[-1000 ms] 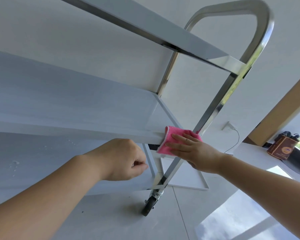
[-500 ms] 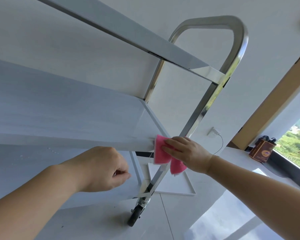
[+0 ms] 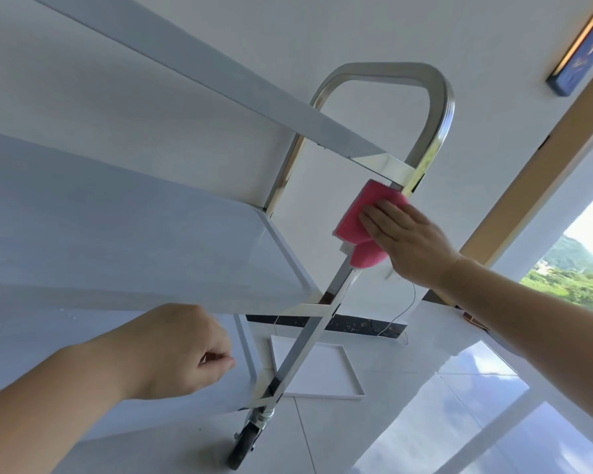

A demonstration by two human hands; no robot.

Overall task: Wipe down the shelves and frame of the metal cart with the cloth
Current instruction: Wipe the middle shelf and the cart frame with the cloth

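Pink cloth (image 3: pixel 355 218), shiny silver cart frame (image 3: pixel 435 131), black caster (image 3: pixel 242 448)

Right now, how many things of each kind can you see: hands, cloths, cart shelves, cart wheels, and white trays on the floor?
Hands: 2, the left hand and the right hand
Pink cloth: 1
Cart shelves: 3 (top, middle, bottom)
Cart wheel: 1
White tray: 1
Total: 8
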